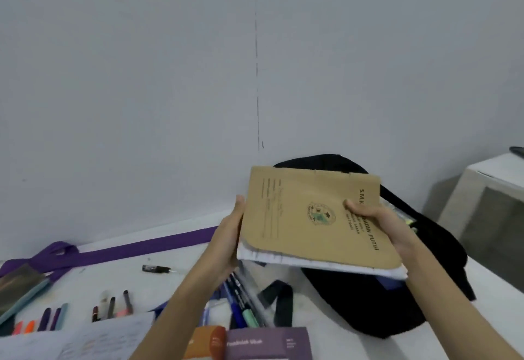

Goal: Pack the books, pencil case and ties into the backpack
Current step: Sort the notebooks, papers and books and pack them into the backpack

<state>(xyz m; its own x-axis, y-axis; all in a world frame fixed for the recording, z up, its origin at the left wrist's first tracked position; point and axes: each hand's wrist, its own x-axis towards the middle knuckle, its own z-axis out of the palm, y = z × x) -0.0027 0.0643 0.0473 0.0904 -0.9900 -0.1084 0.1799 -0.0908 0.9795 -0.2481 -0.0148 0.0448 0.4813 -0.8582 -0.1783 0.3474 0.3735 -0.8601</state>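
Both my hands hold a small stack of brown exercise books (pixel 309 218) in the air above the black backpack (pixel 397 297). My left hand (pixel 229 235) grips the stack's left edge. My right hand (pixel 374 220) grips its right side with the thumb on the top cover. The backpack lies on the white table against the wall, partly hidden by the books. A purple tie (pixel 136 249) stretches across the table at the left. A clear pencil case (pixel 246 303) with pens lies under my left forearm. A purple book (pixel 269 342) and an orange book (pixel 202 342) lie at the near edge.
Loose pens and markers (pixel 113 307) lie on the table at the left, a single black pen (pixel 157 269) further back. A teal-edged case (pixel 19 288) sits at the far left. Loose papers (pixel 85 340) lie at the front. A white cabinet (pixel 487 203) stands at the right.
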